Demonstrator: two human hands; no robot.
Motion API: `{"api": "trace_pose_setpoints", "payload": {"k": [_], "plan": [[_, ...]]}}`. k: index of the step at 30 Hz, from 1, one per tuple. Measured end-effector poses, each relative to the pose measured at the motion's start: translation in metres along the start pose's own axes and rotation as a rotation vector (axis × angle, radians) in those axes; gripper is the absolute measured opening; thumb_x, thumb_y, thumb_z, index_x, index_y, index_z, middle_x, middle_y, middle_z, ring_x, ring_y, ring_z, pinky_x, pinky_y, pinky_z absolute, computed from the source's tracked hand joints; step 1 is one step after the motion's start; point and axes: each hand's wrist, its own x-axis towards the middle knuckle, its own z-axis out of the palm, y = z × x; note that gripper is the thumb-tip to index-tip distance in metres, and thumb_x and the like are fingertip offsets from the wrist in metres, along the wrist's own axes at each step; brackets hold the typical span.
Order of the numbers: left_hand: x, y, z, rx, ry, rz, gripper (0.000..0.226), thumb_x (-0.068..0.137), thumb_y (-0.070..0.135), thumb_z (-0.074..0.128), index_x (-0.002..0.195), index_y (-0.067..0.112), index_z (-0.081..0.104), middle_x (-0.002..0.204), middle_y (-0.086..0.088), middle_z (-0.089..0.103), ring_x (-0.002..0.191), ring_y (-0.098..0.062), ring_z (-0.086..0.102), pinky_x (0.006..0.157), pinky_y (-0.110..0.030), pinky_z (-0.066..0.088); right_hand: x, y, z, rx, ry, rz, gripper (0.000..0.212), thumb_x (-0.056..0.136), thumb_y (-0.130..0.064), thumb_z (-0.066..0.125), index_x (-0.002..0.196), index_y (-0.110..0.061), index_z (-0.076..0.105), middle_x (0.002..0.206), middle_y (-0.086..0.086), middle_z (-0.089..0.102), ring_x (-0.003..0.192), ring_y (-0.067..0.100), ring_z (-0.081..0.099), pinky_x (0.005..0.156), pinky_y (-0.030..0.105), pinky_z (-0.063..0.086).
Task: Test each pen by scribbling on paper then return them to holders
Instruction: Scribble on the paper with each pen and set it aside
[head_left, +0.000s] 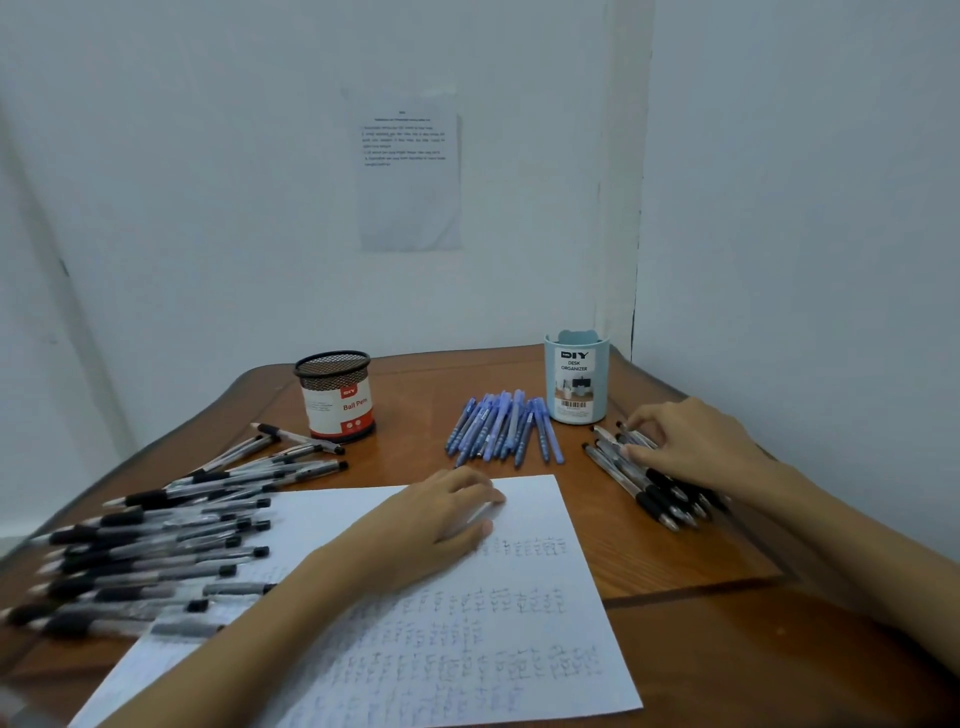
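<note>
Pens with black grips (156, 545) lie heaped at the near left of the table (675, 561), several overlapping the left edge of the paper (545, 623). The paper sits nearest the person and is covered in rows of small scribbles, faint and bluish, over most of its lower part. The left hand (441, 525) rests on the upper part of the sheet, palm down and fingers relaxed, holding it in place and gripping nothing.

Further right, a smaller pile of black pens (660, 493) lies on the bare wood. The right hand (696, 447) sits on the far end of it with fingers curled over the barrels. Whether it has one pen pinched or is only sorting through them cannot be told.

Behind the paper a row of blue pens (498, 431) lies side by side. At the back stand the mesh holder (335, 395) and the light blue holder (576, 379); no pen shows above either rim.

The step in hand looks like fetching the next pen to test. The next move calls for separating one barrel from its neighbours without scattering the pile, then bringing it to a blank patch of the sheet.
</note>
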Motion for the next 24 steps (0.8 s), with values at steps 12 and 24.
{"api": "trace_pose_setpoints", "payload": {"k": [12, 24], "plan": [[-0.062, -0.045, -0.055, 0.124, 0.165, -0.202, 0.033, 0.097, 0.031, 0.045, 0.127, 0.021, 0.054, 0.13, 0.004, 0.048, 0.116, -0.012, 0.047, 0.095, -0.026, 0.041, -0.015, -0.121, 0.005, 0.257, -0.066, -0.508, 0.017, 0.093, -0.03, 0.054, 0.105, -0.027, 0.067, 0.089, -0.014, 0.062, 0.068, -0.003, 0.049, 0.057, 0.009, 0.035], [-0.224, -0.088, -0.071, 0.041, 0.297, -0.594, 0.039, 0.09, 0.04, 0.048, 0.12, 0.018, 0.06, 0.118, -0.001, 0.054, 0.107, -0.014, 0.052, 0.097, -0.03, 0.041, -0.037, -0.279, 0.046, 0.329, -0.18, -0.742, 0.022, 0.091, -0.033, 0.059, 0.107, -0.022, 0.068, 0.103, -0.003, 0.067, 0.088, 0.011, 0.057, 0.058, 0.021, 0.041]]}}
